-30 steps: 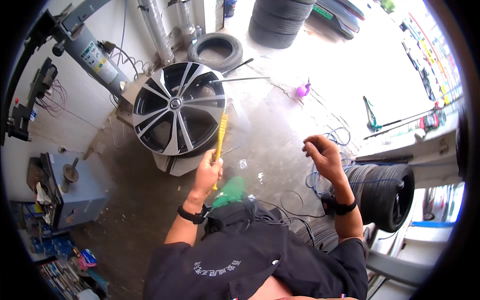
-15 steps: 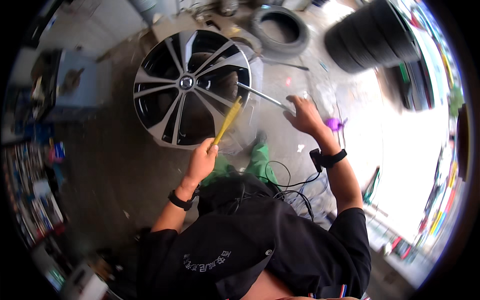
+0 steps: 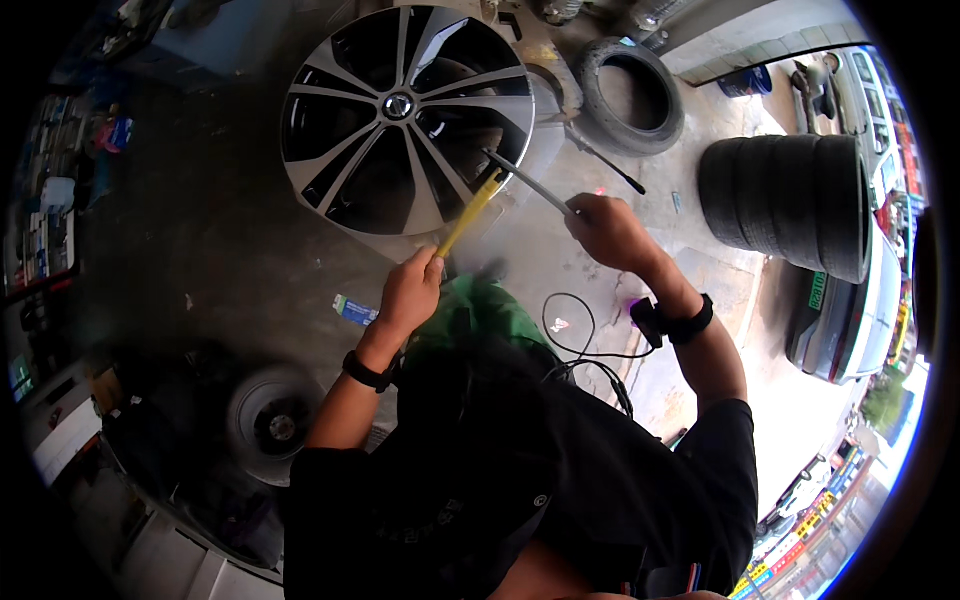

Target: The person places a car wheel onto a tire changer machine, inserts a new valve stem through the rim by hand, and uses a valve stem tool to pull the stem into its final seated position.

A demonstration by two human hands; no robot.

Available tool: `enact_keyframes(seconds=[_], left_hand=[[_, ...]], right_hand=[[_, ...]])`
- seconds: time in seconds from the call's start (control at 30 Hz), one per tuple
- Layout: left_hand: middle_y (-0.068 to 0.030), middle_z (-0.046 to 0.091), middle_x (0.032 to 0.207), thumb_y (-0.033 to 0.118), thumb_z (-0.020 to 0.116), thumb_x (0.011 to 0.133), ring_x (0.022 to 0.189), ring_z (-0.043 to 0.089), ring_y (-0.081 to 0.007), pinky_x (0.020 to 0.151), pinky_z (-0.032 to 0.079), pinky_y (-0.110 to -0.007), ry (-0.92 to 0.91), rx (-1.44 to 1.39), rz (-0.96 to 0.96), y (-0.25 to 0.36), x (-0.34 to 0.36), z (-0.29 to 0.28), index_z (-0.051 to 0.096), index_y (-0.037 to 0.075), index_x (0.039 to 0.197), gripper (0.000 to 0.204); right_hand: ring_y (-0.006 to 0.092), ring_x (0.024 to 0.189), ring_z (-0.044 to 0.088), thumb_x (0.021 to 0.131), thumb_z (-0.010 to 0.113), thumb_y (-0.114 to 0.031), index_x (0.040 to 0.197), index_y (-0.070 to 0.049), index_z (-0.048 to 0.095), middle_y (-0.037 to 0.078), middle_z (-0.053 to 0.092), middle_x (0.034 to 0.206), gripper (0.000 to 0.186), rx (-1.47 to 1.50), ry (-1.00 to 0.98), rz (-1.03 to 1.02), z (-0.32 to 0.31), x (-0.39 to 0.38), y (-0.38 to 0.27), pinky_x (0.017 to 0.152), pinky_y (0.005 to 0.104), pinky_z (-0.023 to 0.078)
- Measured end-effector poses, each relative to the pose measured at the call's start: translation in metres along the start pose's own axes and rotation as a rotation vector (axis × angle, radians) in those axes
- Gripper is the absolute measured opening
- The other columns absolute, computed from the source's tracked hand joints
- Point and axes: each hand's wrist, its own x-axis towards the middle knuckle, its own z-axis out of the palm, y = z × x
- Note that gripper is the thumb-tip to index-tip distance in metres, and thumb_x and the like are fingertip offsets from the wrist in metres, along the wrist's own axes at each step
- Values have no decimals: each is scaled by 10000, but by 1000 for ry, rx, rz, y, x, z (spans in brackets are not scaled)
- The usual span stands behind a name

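A black and silver alloy wheel rim (image 3: 398, 106) lies face up in front of me. My left hand (image 3: 410, 290) is closed round the near end of a long yellow tool (image 3: 466, 216), whose exact kind I cannot make out. Its dark far tip meets the rim's near right edge, beside a grey metal pry bar (image 3: 535, 187). That bar's far end reaches over the rim's edge into a gap between spokes. Gripped at its near end, it sits in my right hand (image 3: 610, 232), which is closed.
A loose tire (image 3: 665, 100) lies behind, right of the rim. A dark rod (image 3: 610, 160) rests near it. Stacked tires (image 3: 785, 195) stand at the right, with a parked car (image 3: 860, 310) beyond. Black cable (image 3: 590, 350) loops by my right wrist. Another wheel (image 3: 280, 425) is at the lower left.
My right hand's fingers, spread before, have closed round the pry bar. The yellow tool's tip has come to the rim's edge beside the bar. The view has shifted and turned.
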Motion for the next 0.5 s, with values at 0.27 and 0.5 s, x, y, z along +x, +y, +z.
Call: enact_keyframes(seconds=[0.27, 0.5], left_hand=[[-259, 667, 882, 196, 543, 990, 862, 615, -496, 702, 482, -550, 2, -132, 29, 12, 37, 26, 614, 25, 1055, 196], [-199, 650, 764, 153, 549, 1012, 731, 659, -402, 606, 490, -430, 17, -137, 81, 2, 47, 43, 643, 30, 1047, 159]], right_hand=[[441, 763, 640, 916, 565, -186, 943, 31, 674, 266, 650, 792, 244, -83, -97, -10, -30, 8, -35, 701, 470, 508], [419, 770, 668, 952, 558, -207, 1073, 2, 650, 255, 668, 812, 258, -48, -50, 88, 2, -5, 1, 699, 471, 519]])
